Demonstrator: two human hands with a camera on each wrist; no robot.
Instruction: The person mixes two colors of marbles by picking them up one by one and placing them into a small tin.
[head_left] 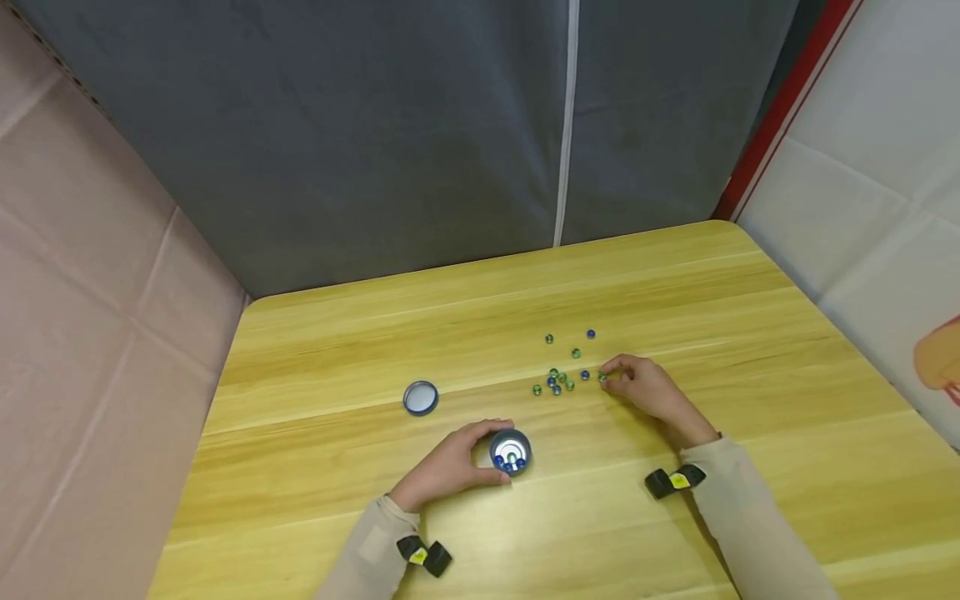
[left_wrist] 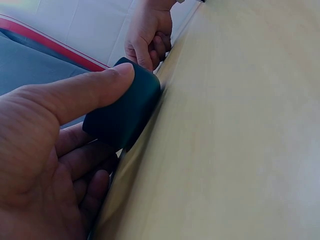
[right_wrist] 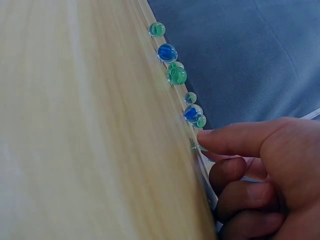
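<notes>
My left hand [head_left: 453,462] grips a small round dark tin [head_left: 512,437] between thumb and fingers, on the wooden table. Inside the tin lie several blue marbles [head_left: 507,467] and a green marble [head_left: 512,457]. In the left wrist view the thumb presses along the tin's dark side wall [left_wrist: 120,112]. Over to the right, my right hand [head_left: 647,388] pinches a green marble [head_left: 602,378] between thumb and index finger at table level. In the right wrist view the thumb mostly covers that marble, and the other fingers are curled.
Several loose green and blue marbles [head_left: 562,377] are spread just left of the right hand. A round lid with a blue rim [head_left: 421,398] lies behind and left of the tin. A grey curtain [head_left: 375,142] hangs behind the wooden table [head_left: 322,475].
</notes>
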